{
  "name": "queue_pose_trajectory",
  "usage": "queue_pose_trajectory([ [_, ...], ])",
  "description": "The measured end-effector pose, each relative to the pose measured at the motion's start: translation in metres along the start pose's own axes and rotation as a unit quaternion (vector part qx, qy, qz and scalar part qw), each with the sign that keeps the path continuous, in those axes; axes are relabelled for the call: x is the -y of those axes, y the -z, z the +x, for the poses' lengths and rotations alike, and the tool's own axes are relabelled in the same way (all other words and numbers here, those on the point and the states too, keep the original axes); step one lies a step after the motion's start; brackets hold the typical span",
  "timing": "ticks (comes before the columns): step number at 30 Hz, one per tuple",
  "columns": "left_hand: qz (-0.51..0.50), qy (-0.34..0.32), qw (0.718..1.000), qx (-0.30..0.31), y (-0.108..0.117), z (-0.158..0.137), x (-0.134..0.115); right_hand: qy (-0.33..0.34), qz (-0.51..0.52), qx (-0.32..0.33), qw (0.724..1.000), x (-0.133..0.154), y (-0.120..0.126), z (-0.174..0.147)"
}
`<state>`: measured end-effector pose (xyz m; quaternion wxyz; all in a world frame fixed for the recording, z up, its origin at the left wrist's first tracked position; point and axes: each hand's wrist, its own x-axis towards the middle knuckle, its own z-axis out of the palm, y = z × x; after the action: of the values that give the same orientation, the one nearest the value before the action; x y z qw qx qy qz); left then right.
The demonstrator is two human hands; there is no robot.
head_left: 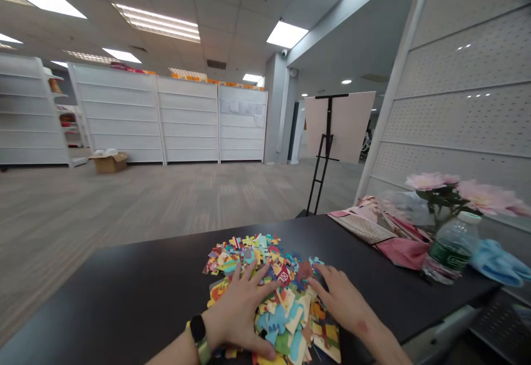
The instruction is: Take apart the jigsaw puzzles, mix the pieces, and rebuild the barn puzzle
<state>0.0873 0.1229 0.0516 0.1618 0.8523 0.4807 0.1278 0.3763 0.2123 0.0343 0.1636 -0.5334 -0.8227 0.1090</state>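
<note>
A heap of colourful jigsaw puzzle pieces lies on the dark table in front of me. My left hand rests over the heap's left side, palm down, fingers spread across the pieces. A watch with a black face and a pale green band is on that wrist. At the heap's right edge, my right hand touches the pieces with its fingers stretched out and thumb apart. Neither hand grips a piece that I can make out. Some pieces are hidden beneath the left palm.
On the table's right stand a plastic water bottle and pink flowers. Pink cloth and a blue cloth lie near them. Beyond the table are a black easel, white shelves and a cardboard box.
</note>
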Motion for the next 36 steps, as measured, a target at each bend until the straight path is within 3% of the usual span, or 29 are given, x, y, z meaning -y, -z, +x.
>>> queue_pose_trajectory([
  [2,-0.002,-0.028,1.000,0.003,-0.002,0.009,-0.003,-0.059,-0.077,-0.026,0.995,-0.010,-0.015,-0.035],
  [4,0.007,-0.032,0.999,-0.016,-0.009,0.017,-0.009,-0.073,-0.124,-0.055,0.988,-0.004,-0.031,-0.058],
  [7,0.028,-0.002,0.997,-0.073,-0.021,0.023,-0.020,-0.081,-0.150,-0.102,0.980,0.020,-0.045,-0.067],
  [11,0.016,0.008,0.995,-0.098,-0.025,0.019,-0.027,-0.129,-0.093,-0.128,0.979,0.046,-0.044,-0.049],
  [16,0.007,-0.012,0.998,-0.062,-0.019,0.014,-0.022,-0.180,-0.004,-0.120,0.976,0.061,-0.043,-0.027],
  [20,-0.011,-0.029,0.999,-0.043,-0.021,0.015,-0.021,-0.155,0.004,-0.079,0.985,0.070,-0.037,-0.013],
  [28,-0.006,0.012,0.998,-0.069,-0.023,0.015,-0.027,-0.129,0.013,-0.025,0.991,0.084,-0.028,0.008],
  [36,-0.006,0.009,0.997,-0.081,-0.026,0.015,-0.024,-0.119,0.015,-0.029,0.992,0.090,-0.025,0.016],
])
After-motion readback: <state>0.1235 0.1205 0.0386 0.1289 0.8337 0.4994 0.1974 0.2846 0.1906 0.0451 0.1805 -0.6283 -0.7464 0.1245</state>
